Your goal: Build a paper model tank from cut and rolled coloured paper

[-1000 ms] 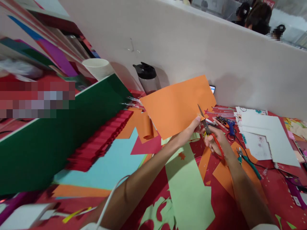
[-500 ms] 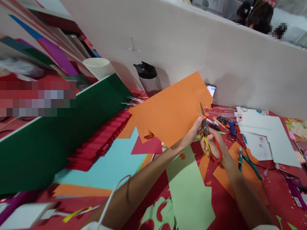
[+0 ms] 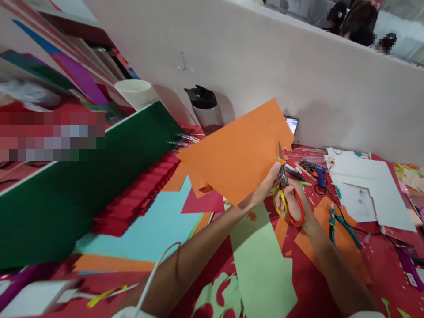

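My left hand (image 3: 266, 183) pinches the right-hand edge of a large orange paper sheet (image 3: 228, 154), which is held up tilted over the table. Gripped in my right hand (image 3: 293, 196) is a pair of scissors (image 3: 283, 176) with one yellow and one red handle loop. Their blades point up and lie at the sheet's right edge, close to my left fingertips. A small orange bit of paper shows beside the blades. Below the sheet lie a pale green paper (image 3: 265, 260) and a light blue paper (image 3: 142, 225).
A green board (image 3: 82, 185) leans at left beside pleated red paper (image 3: 139, 194). Behind stand a black-lidded bottle (image 3: 205, 108), a white cup (image 3: 135, 92) and a phone (image 3: 292, 125). Pliers (image 3: 342, 227), a blue glue gun (image 3: 319, 174) and white card (image 3: 387, 190) lie right.
The scissors' handle loops have spread further apart and shifted slightly left. The orange sheet and my left hand have barely moved.
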Demonstrator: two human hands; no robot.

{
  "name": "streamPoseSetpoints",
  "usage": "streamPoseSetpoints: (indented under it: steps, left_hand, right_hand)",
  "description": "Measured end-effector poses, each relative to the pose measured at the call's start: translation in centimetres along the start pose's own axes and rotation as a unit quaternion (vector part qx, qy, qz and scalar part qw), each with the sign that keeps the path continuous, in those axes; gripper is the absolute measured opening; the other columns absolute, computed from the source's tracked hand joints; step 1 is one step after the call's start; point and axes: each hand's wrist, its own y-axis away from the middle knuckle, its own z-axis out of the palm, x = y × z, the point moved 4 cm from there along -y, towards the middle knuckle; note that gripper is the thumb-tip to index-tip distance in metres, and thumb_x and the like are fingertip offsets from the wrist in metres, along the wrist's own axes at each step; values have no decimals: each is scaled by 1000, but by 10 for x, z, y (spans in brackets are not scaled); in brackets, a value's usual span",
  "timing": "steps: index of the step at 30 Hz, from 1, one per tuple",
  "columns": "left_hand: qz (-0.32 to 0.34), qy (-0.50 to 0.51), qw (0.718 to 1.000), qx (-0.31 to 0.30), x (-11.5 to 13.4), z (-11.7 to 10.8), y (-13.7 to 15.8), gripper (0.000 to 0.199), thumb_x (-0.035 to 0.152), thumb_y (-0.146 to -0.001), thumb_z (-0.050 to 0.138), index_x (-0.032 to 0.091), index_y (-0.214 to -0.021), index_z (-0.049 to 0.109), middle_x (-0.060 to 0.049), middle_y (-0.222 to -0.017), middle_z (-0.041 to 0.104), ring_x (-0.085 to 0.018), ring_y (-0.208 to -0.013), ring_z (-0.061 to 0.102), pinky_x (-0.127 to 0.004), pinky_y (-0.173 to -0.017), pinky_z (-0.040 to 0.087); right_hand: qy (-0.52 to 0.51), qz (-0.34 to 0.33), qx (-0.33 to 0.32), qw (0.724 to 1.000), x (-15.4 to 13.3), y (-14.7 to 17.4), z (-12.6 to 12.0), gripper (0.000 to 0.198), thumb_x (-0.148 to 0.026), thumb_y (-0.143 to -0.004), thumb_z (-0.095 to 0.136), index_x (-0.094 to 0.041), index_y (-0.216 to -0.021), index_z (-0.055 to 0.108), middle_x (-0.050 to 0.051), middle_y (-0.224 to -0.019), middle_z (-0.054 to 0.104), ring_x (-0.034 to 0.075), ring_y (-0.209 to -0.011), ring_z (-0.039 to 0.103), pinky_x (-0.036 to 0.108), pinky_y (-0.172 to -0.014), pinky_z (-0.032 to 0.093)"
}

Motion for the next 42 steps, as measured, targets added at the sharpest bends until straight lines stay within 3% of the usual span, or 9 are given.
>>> streamPoseSetpoints:
  steps: [3,7,16,19,23,32,39,42]
  left_hand:
    - [18,13,999,42,2,-3,0,73,82,-90,48,22,-52,30,3,-48,31,-11,-49,32,-29,-52,36]
    - [61,-20,997,29,5,-6,-2,74,80,-93,45,22,-49,28,3,-48,30,-11,-49,30,-30,-54,35]
    - [77,-45,996,10,11,-6,-3,72,78,-95,39,22,-50,33,0,-53,37,-14,-53,38,-34,-61,39]
    - [70,-58,996,7,16,-10,-2,71,79,-94,41,23,-50,37,-1,-53,40,-16,-54,41,-34,-61,41]
    - [38,-120,990,60,21,-23,2,62,70,-94,47,23,-54,41,-1,-59,47,-18,-59,48,-34,-65,45]
    - [-51,-166,980,98,11,-33,3,54,68,-90,48,24,-58,48,-3,-68,63,-22,-70,59,-34,-73,47]
    - [-3,-183,978,102,19,-30,1,53,63,-93,44,26,-56,41,-2,-66,59,-21,-68,58,-34,-80,50]
    - [-14,-195,976,96,19,-30,0,54,64,-93,42,25,-55,40,-2,-66,60,-21,-69,58,-33,-80,50]
  right_hand:
    - [2,-4,3,1000,0,1,0,76,-92,-85,43,-19,-100,58,-4,-62,54,8,-42,47,18,-38,42]
    - [4,-3,-2,1000,1,0,-1,74,-90,-87,43,-19,-101,59,-4,-61,53,9,-42,48,19,-38,42]
    - [20,-9,2,1000,0,-1,-4,75,-91,-85,46,-18,-100,60,-4,-60,52,8,-41,45,17,-36,39]
    - [35,-6,-1,999,-4,-1,-7,75,-91,-83,48,-19,-100,60,-4,-61,53,8,-42,45,18,-36,40]
    - [55,16,-10,998,-7,-4,-15,75,-92,-81,51,-20,-100,60,-4,-60,53,9,-42,44,18,-36,39]
    - [70,19,-45,996,-4,-9,-29,71,-87,-84,56,-19,-104,63,-4,-57,53,9,-39,44,17,-33,39]
    - [55,19,-56,997,-2,-10,-26,73,-88,-82,57,-19,-104,63,-5,-56,53,8,-37,43,17,-33,38]
    - [49,21,-63,997,1,-11,-26,77,-90,-79,56,-18,-105,62,-5,-57,54,9,-38,43,18,-33,39]
